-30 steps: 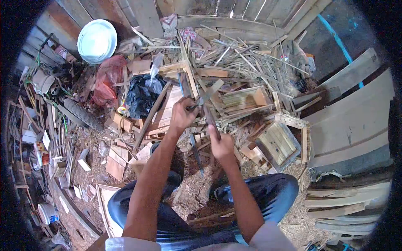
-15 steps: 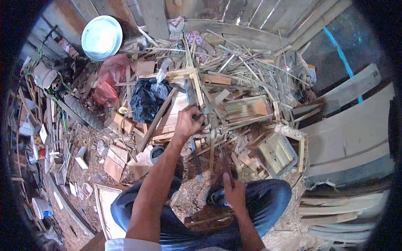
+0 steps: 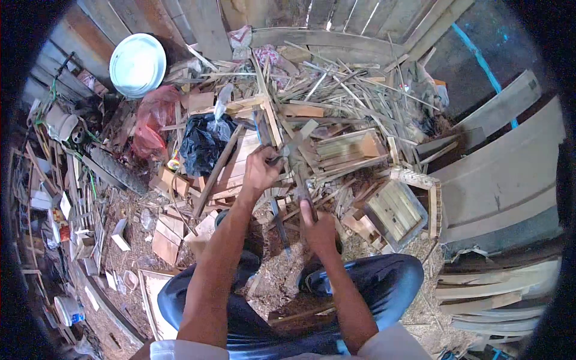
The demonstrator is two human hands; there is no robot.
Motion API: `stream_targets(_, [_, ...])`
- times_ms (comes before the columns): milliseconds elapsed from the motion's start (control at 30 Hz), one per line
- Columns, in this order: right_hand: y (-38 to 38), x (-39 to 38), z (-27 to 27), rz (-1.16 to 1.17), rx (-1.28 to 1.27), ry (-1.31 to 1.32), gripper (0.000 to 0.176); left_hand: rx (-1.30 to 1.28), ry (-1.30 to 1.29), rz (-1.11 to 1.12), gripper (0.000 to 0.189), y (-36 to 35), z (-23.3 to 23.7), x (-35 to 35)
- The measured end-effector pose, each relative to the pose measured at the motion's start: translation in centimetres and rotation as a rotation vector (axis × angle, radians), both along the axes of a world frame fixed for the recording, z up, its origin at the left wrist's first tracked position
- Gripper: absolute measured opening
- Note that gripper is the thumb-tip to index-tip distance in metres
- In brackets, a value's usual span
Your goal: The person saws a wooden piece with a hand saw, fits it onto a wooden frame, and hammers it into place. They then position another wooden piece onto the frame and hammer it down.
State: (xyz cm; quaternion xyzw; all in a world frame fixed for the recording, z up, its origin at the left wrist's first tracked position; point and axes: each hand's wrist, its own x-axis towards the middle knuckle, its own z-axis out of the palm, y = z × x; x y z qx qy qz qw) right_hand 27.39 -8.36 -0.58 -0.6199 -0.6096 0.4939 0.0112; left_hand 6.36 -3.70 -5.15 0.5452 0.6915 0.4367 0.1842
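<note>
My left hand (image 3: 262,171) is closed on a flat, pale strip (image 3: 301,135) that slants up and right from its fingers. Lower and to the right, my right hand (image 3: 320,232) grips the handle of a long, narrow tool (image 3: 302,187). The tool points upward, its upper end close to the lower side of the strip; whether they touch cannot be made out. Just beyond my left hand stands a wooden frame (image 3: 273,122). An open wooden box (image 3: 351,150) lies to the right of the strip.
A black plastic bag (image 3: 201,144) and a red bag (image 3: 150,123) lie left of the hands, below a white basin (image 3: 137,65). Thin wood scraps (image 3: 360,96) are heaped at the back. Another slatted box (image 3: 396,213) sits at the right, near large boards (image 3: 498,174).
My right hand has risen with the tool, bringing its upper end near the strip. My left hand has shifted slightly left, still gripping. The whole view has shifted a little.
</note>
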Motion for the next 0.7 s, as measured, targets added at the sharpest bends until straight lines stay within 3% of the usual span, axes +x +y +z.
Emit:
stream_targets(33, [-0.5,0.5,0.2,-0.002,0.0,-0.003,0.044,0.0,-0.003,-0.002,0.019,0.0,-0.2,0.2])
stream_targets(100, [-2.8,2.3,1.0,-0.024,0.558,0.213,0.042,0.096,-0.041,0.027,0.017,-0.3,-0.5,0.4])
stream_targets(133, [-4.5,3.0,1.1,-0.027,0.56,0.226,0.042,0.099,-0.028,0.027,0.017,-0.5,-0.9,-0.2])
stream_targets(200, [-6.2,5.0,1.1,-0.125,0.281,0.286,0.047,0.129,0.02,-0.037,0.017,0.0,-1.6,-0.4])
stream_targets(233, [-5.2,2.8,-0.6,-0.238,0.612,0.358,0.049,0.066,-0.052,0.006,0.018,-0.2,-1.0,0.0])
stream_targets(267, [-3.2,1.1,-0.2,-0.248,0.601,0.349,0.049,0.167,0.09,0.003,0.018,-0.2,-1.5,-0.1])
stream_targets(333, [1.3,-1.1,0.6,0.003,0.088,0.081,0.037,0.076,-0.014,-0.026,0.019,0.0,-1.4,-0.5])
stream_targets(367, [0.5,-0.4,0.7,-0.007,0.085,0.08,0.037,0.072,-0.015,-0.035,0.019,-0.1,-1.4,-0.4])
stream_targets(467, [-3.6,3.4,0.4,0.015,0.315,0.081,0.048,0.015,0.0,-0.001,0.019,-0.4,-0.5,-0.3])
stream_targets(533, [-5.3,5.2,-1.4,-0.001,0.884,0.399,0.049,-0.043,-0.075,-0.008,0.019,-0.4,-0.6,0.0])
stream_targets(567, [-6.1,4.2,-2.3,-0.116,0.573,0.249,0.049,-0.002,-0.132,0.006,0.018,-0.5,-0.6,0.2])
stream_targets(600, [-5.2,3.1,-3.3,-0.131,0.563,0.239,0.049,0.04,-0.188,0.014,0.017,-0.6,-0.5,0.6])
stream_targets(667, [2.0,-1.6,-1.6,0.079,0.169,-0.031,0.036,0.108,0.025,-0.009,0.018,-0.3,-0.3,0.1])
stream_targets(700, [1.6,-1.3,-0.7,0.067,0.168,-0.026,0.036,0.107,0.031,-0.021,0.018,-0.5,0.0,0.3])
